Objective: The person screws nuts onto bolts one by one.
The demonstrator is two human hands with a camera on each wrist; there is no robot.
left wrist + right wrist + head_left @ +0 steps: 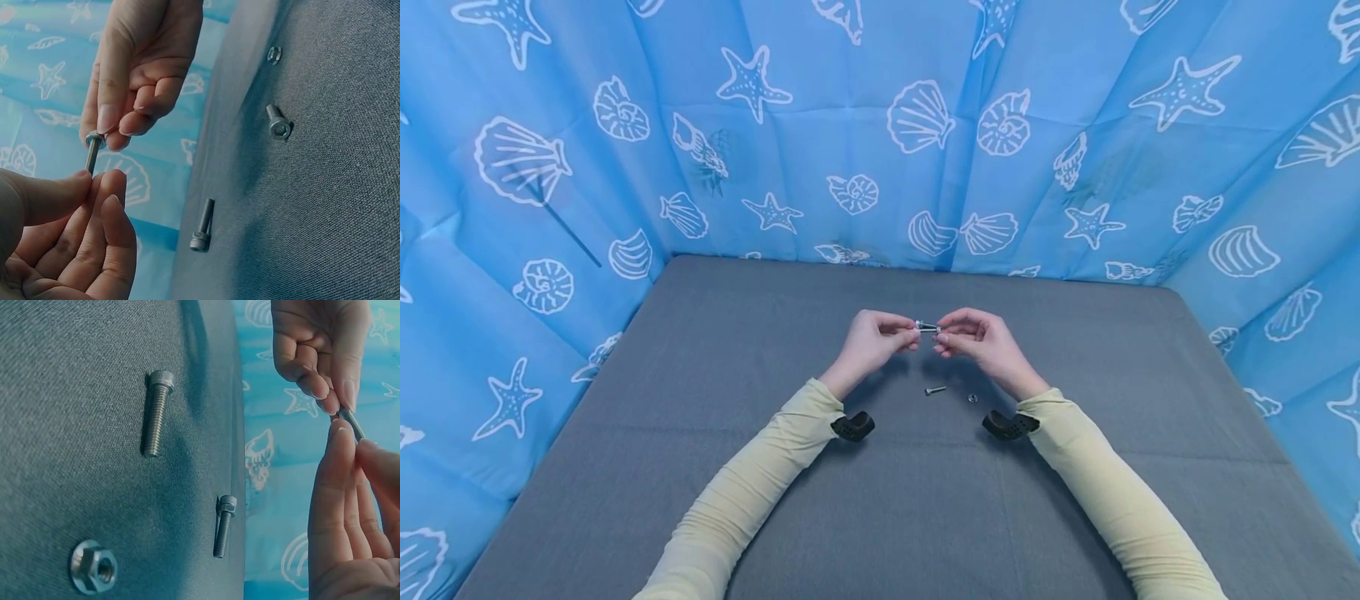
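Note:
A small metal bolt (92, 156) is held in the air between both hands, above the grey table. My left hand (871, 342) pinches one end of it between thumb and fingers, which hide that end. At the other end, the thumb and fingers of my right hand (988, 340) pinch a flanged nut (95, 139) around the shaft. A second bolt (155, 415) lies on the cloth, and a loose flange nut (95, 569) sits near it. Farther back lies a third bolt (224, 531), with what looks like a nut close against its head.
Grey cloth covers the table (880, 517). Blue curtains (850, 125) with white shell and starfish prints stand around its back and sides. Black wrist devices (853, 427) hang at both cuffs, above the cloth.

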